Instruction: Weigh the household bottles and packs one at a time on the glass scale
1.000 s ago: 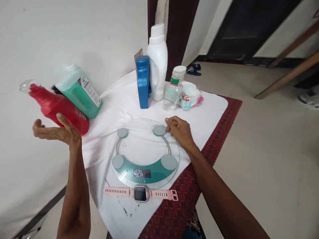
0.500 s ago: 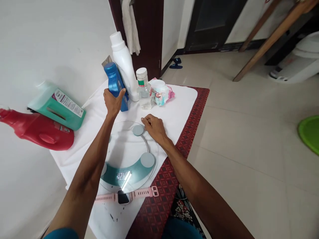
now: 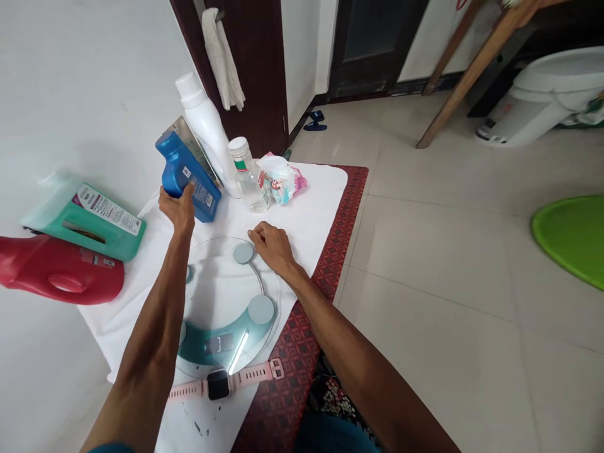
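Observation:
My left hand [image 3: 178,207] is closed around a blue bottle [image 3: 202,189], which leans to the left in front of the tall white bottle [image 3: 207,126]. A clear bottle [image 3: 252,189] with a white cap stands to the right of it. My right hand [image 3: 274,242] has its fingers curled near the far right rim of a round glass scale [image 3: 261,309]; whether anything is inside them I cannot make out. A pink smartwatch [image 3: 218,384] lies along the scale's near edge.
At the left are a green jug [image 3: 104,220] and a red jug [image 3: 66,270]. A crumpled colourful packet [image 3: 285,182] lies beside the clear bottle. The white cloth [image 3: 325,189] covers a red patterned cover [image 3: 302,333]. On the floor are a white bucket [image 3: 523,107] and a green round object [image 3: 576,239].
The blue bottle has tilted further left and turned so its label shows, still in my left hand. The scale's display has changed from digits to a dim mark. The camera view has shifted.

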`<action>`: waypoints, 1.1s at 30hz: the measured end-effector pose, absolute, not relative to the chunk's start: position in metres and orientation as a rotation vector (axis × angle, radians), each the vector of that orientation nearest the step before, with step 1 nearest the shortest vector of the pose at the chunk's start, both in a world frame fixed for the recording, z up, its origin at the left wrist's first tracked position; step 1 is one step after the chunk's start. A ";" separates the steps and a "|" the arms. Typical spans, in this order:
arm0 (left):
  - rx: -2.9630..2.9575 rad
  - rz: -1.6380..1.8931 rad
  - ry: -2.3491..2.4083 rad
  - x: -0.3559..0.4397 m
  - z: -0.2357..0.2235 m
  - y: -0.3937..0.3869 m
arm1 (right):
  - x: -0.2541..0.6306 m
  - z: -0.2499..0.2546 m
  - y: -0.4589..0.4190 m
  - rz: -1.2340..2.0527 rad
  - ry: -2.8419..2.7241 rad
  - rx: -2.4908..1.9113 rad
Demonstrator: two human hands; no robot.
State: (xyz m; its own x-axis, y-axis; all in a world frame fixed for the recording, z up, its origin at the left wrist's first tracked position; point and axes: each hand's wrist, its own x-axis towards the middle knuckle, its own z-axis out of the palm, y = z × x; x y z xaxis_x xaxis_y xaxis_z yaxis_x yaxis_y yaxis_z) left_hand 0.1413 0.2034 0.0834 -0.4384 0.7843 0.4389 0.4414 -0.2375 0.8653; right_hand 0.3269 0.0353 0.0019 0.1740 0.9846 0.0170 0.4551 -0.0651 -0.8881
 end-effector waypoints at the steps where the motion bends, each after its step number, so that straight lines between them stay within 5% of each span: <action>1: 1.482 1.770 1.667 0.134 0.090 0.198 | 0.327 0.001 0.035 0.828 -1.396 -1.644; 9: 1.577 1.798 1.232 0.077 0.146 0.073 | 0.328 -0.003 0.038 0.872 -1.324 -1.577; 16: 1.475 1.616 1.399 0.055 0.111 -0.029 | 0.326 -0.004 0.035 0.827 -1.308 -1.534; 27: 1.679 1.401 1.338 0.046 0.092 -0.058 | 0.326 -0.005 0.029 0.853 -1.271 -1.449; 33: 1.484 1.591 1.288 -0.002 0.086 -0.014 | 0.328 -0.016 0.032 0.800 -1.313 -1.450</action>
